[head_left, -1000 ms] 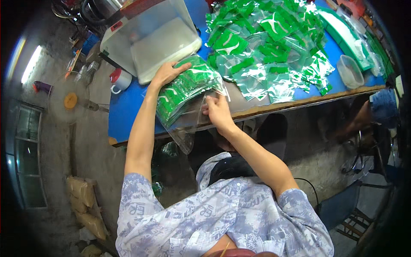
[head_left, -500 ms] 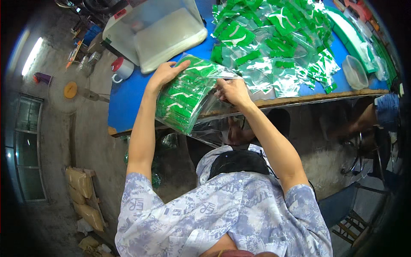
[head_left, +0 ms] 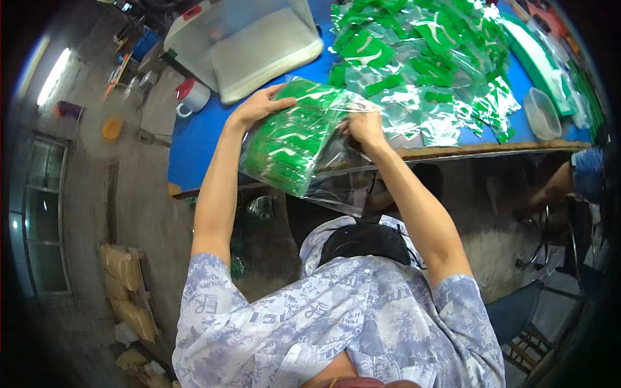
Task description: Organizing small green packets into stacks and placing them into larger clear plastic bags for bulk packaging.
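Your blue table (head_left: 185, 155) spans the upper part of the frame, with the loose pile of green packets (head_left: 420, 64) over its upper right and a translucent bin (head_left: 265, 55) at upper left. The clear bag (head_left: 343, 197), with a stack of green packets (head_left: 288, 145) inside, sits left of centre at the table's near edge, its loose film hanging toward you. Your left hand (head_left: 259, 107) is clamped on the bag's upper left, thumb across its face; let that grip bear the weight, since slick film probably slides easily. Your right hand (head_left: 365, 126) curls at the bag's upper right; glare hides those fingertips, so I cannot tell whether they pinch. Draw the film gently there rather than tugging, and square the stack against the left palm so no packet skews.
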Tool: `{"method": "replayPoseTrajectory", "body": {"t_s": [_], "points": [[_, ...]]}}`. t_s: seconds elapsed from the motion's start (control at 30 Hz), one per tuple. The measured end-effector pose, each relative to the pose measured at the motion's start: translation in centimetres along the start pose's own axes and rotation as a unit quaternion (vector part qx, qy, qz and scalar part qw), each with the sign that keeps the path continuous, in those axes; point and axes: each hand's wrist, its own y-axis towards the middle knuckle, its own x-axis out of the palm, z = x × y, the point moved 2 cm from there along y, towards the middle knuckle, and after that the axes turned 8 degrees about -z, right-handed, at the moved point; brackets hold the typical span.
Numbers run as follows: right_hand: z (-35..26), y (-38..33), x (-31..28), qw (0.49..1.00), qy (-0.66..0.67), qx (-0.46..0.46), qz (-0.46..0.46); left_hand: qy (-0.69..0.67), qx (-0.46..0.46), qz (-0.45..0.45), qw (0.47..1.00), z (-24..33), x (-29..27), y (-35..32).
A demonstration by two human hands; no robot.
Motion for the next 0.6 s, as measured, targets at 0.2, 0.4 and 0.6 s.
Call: {"method": "replayPoseTrajectory", "body": {"t_s": [0.2, 0.4, 0.6], "points": [[-1.3, 2.1, -0.8, 0.994, -0.113, -0.001, 0.005, -0.105, 0.032, -0.069, 0.992, 0.2, 0.3, -0.1], [-3.1, -0.5, -1.6, 0.994, 0.059, 0.024, -0.087, -0.155, 0.044, -0.037, 0.986, -0.6, 0.5, 0.2], [-5.4, -1.7, -1.3, 0.948, 0.251, 0.069, -0.185, -0.155, 0.095, -0.064, 0.981, 0.6, 1.6, 0.0]]}}
